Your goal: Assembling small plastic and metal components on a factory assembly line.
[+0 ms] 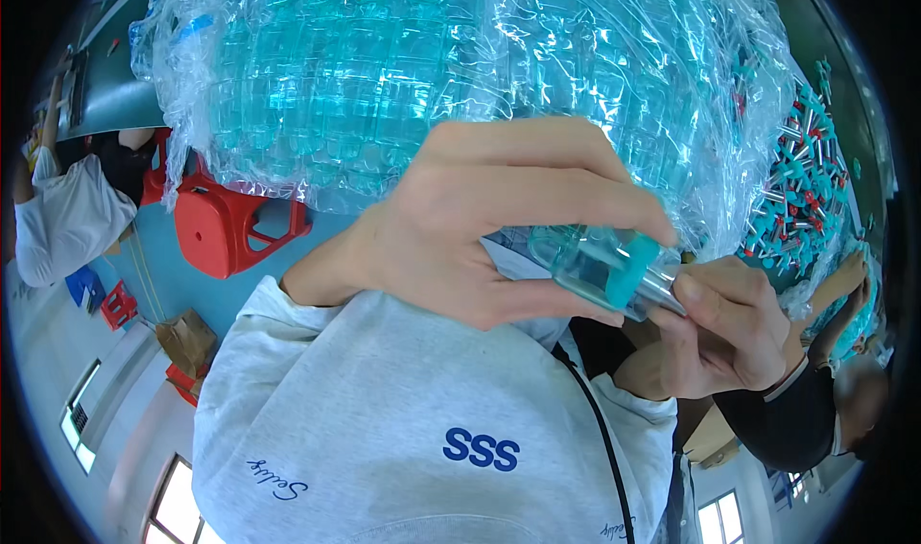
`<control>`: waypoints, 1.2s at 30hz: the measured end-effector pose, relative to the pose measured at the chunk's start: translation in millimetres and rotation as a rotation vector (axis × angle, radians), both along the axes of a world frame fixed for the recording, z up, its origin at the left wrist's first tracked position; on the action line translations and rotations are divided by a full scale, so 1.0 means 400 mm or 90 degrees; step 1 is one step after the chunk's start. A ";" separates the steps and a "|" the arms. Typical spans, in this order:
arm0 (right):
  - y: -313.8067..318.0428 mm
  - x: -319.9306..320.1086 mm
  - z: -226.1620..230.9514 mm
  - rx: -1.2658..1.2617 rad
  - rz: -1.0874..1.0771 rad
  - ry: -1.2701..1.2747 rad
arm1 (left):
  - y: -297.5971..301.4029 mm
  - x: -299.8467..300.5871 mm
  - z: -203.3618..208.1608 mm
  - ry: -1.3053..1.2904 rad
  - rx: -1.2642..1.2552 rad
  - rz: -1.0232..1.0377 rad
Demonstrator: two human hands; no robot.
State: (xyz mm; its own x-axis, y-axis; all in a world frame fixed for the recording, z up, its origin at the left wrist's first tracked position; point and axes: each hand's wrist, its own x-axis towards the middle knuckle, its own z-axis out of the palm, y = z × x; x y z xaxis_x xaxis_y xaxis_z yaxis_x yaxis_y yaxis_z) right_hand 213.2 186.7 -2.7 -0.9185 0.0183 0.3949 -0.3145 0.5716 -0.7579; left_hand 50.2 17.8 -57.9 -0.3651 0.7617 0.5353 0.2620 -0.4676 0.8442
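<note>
My left hand [518, 208] grips a clear, teal-tinted plastic bottle [582, 256] with its thumb below and fingers above. The bottle lies sideways, its teal collar [631, 270] pointing to the right. From the collar's side juts a silver, tube-like part [662, 288], which my right hand [724, 328] pinches between thumb and fingers. How far this part sits inside the bottle I cannot tell. Just beyond my hands is a large stack of teal clear bottles [317, 93] wrapped in plastic film [499, 55].
At the right lies a heap of small teal, silver and red parts [801, 179]. Another person in black [787, 414] is close on that side. A red stool [216, 227] stands on the floor at the left, with a person in white [82, 208] farther off.
</note>
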 end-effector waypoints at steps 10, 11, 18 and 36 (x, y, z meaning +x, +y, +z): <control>-0.020 0.004 -0.003 0.031 -0.016 0.099 | 0.005 0.006 -0.007 -0.026 0.044 -0.015; -0.019 0.003 0.000 0.029 -0.016 0.099 | 0.010 0.010 -0.014 -0.023 0.072 0.000; -0.033 0.002 0.009 0.019 -0.063 0.097 | 0.016 0.011 -0.021 -0.032 0.127 -0.002; -0.040 0.017 -0.021 -0.006 -0.091 0.076 | 0.015 0.002 -0.023 0.092 0.109 0.013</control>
